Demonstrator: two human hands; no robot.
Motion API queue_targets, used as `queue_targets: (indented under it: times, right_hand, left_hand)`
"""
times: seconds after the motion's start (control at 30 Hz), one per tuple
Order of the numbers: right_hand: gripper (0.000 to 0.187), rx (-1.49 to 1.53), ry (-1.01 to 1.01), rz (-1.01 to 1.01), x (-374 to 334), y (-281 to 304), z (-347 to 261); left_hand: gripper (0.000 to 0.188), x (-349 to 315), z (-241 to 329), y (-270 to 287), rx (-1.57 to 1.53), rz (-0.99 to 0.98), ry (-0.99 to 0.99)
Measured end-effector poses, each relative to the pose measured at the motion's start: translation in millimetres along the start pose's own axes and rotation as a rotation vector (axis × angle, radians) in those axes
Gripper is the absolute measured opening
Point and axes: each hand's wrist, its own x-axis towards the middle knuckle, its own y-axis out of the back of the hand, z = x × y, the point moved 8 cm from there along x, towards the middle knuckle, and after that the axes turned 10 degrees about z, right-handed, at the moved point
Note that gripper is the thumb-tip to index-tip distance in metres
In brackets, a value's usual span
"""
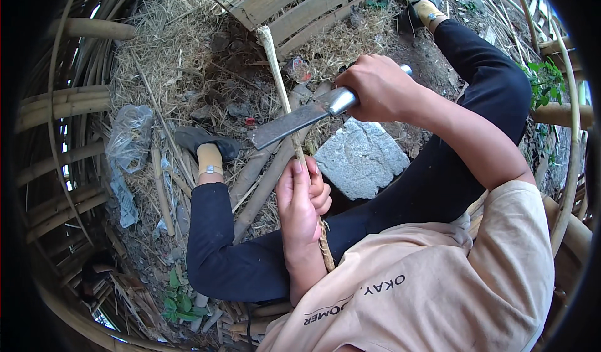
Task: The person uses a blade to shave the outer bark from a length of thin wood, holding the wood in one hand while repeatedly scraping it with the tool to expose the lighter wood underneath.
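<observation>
My left hand (303, 198) is closed around a thin wooden stick (277, 73). The stick slants up and away from me, pale and peeled at its far part, with darker bark on the lower end by my shirt. In my right hand (382, 90) is the handle of a large knife (289, 125) with a wide, flat, square-ended blade and a shiny metal collar. Its blade lies across the stick, a little beyond my left fingers. Whether the edge is biting into the wood, I cannot tell.
A pale, rough stone block (362, 159) sits between my legs. Wooden slats (288, 4) stand at the far side. Straw (166, 51), loose sticks (253, 176) and a clear plastic bag (130, 131) litter the ground. Bamboo poles (66, 108) line the left side.
</observation>
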Motion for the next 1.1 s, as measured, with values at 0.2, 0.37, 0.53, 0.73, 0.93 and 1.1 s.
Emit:
queue_targets:
  times: [0.2,0.37,0.53,0.73,0.93,1.1]
  right_hand:
    - [0.01,-0.053,-0.031,0.024,4.6,-4.6,2.9]
    - [0.006,-0.037,0.023,0.171,20.5,1.8,9.2]
    - [0.008,-0.098,-0.035,0.255,25.5,8.5,26.1]
    - [0.014,-0.416,-0.138,0.485,43.7,83.7,77.3]
    - [0.03,0.037,-0.419,0.35,18.0,65.4,94.0]
    - [0.017,0.171,-0.142,0.156,15.5,34.0,30.1]
  left_hand:
    - [0.032,-6.3,-3.1,-4.1,0.073,0.074,-0.036]
    - [0.032,-11.2,3.4,-3.5,0.083,0.087,-0.062]
    - [0.03,-13.0,4.2,-5.7,0.08,0.072,-0.077]
    - [0.029,-41.6,-4.3,-34.8,0.138,-0.165,-0.101]
    - [0.029,-21.1,8.0,-13.6,-0.04,-0.11,-0.009]
    - [0.028,-14.4,7.0,-6.2,-0.004,-0.044,-0.037]
